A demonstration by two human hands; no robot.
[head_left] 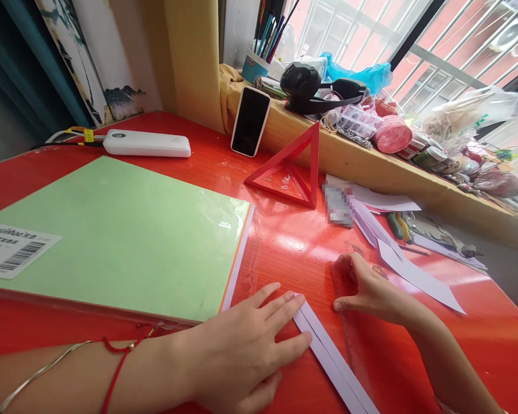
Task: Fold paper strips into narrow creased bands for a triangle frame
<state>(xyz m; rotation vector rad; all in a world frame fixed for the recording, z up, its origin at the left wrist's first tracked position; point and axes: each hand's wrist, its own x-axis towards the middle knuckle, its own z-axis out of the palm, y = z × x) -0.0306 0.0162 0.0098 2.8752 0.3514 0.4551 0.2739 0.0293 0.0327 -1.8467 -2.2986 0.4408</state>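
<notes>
My left hand (pixel 252 345) lies over the red table (pixel 293 247) with its fingers spread. Its fingertips rest on the upper end of a folded pale lilac paper strip (pixel 332 359), which runs down out of the bottom of the view and has a fold line along its length. To the right of the strip, my right hand (pixel 365 287) is at the table top with fingers curled and thumb apart. I see nothing between them. Beyond this hand lie more lilac paper pieces (pixel 418 276), partly overlapping.
A pack of paper with a green top sheet (pixel 125 230) covers the left side. Farther back are a white power bank (pixel 147 144), a leaning phone (pixel 250 122), a red triangular frame (pixel 296 172) and green-handled pliers (pixel 397 226). The windowsill holds a pen cup (pixel 254 67) and clutter.
</notes>
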